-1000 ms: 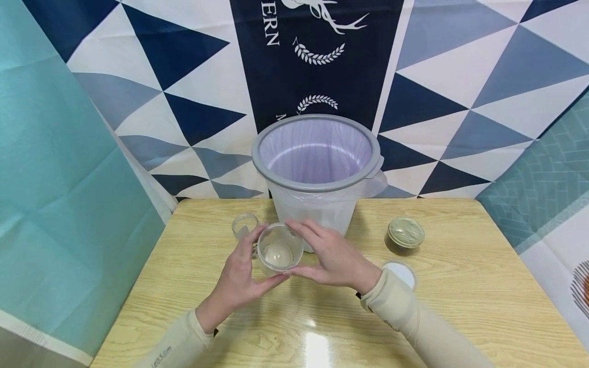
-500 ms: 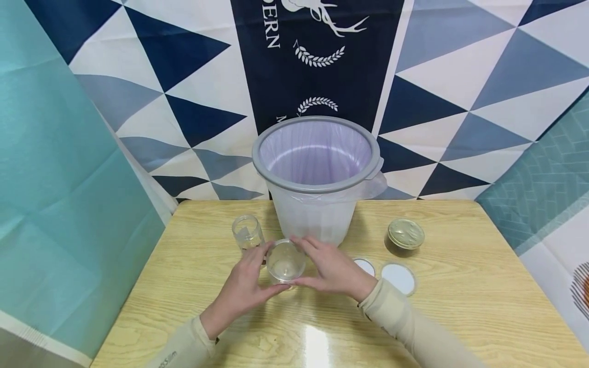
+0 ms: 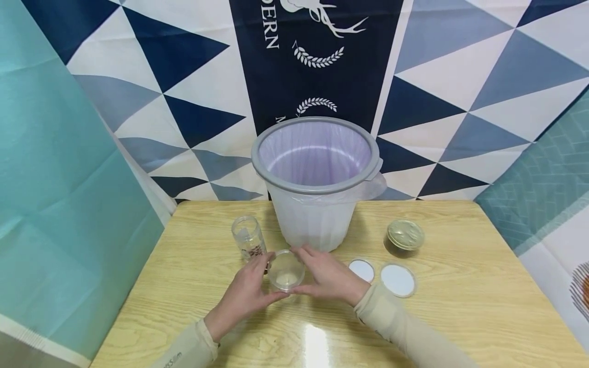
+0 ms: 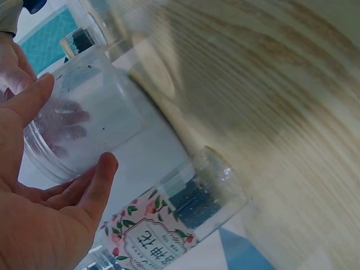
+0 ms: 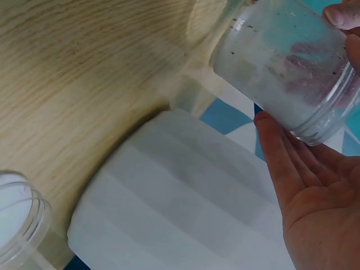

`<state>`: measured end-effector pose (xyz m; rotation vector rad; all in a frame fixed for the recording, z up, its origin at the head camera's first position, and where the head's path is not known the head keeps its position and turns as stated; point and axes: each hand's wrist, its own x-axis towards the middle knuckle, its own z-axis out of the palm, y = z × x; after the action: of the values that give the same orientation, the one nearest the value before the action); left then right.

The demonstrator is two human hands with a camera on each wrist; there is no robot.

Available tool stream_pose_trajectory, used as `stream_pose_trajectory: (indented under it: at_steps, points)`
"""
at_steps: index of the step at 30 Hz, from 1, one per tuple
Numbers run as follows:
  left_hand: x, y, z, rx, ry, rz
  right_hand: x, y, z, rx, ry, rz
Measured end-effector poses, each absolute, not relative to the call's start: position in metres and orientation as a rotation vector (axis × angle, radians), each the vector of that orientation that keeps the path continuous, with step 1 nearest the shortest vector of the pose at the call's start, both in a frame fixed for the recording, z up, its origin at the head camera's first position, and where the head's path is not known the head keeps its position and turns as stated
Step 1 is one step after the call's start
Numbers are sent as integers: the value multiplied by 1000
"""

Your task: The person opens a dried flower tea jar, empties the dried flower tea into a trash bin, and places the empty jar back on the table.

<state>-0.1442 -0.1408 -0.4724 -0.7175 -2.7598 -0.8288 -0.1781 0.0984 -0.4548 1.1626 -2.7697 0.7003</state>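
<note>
Both hands hold a clear plastic jar (image 3: 286, 273) over the middle of the table, in front of the bin. My left hand (image 3: 246, 291) grips its left side and my right hand (image 3: 329, 276) its right, thumbs towards me and fingers on the far side. In the right wrist view, dark specks dot the wall of the jar (image 5: 270, 67), and its threaded rim lies near the fingers. Just beyond my left hand stands a second clear jar (image 3: 247, 232); its pink floral label (image 4: 149, 230) shows in the left wrist view.
A white bin (image 3: 313, 220) with a grey rim and purple liner stands at the back. To the right are a gold-topped round container (image 3: 405, 234) and two white-faced round pieces (image 3: 361, 270). The wooden table (image 3: 460, 306) meets a patterned cloth behind.
Both hands have brought the jar down and slightly towards me, lower over the table. The labelled jar and the smaller white-faced round piece have come into fuller view.
</note>
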Motion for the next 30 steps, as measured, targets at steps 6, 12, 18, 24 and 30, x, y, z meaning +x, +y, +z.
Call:
stream_pose_trajectory:
  at_steps: [6,12,18,24,30]
  points:
    - [-144,-142,-481,-710,-2800,-820,-177,95,-462,1157,-2800,659]
    - [-144,-141,-488,-723,-2812,-799,-176,95,-464,1165,-2822,644]
    - [-145,-140,-490,-734,-2843,-779,-176,96,-464,1145,-2869,654]
    - [-146,-140,-490,-707,-2866,-772,-178,95,-466,1147,-2861,656]
    - [-147,-140,-491,-677,-2838,-741,-184,90,-467,1157,-2839,646]
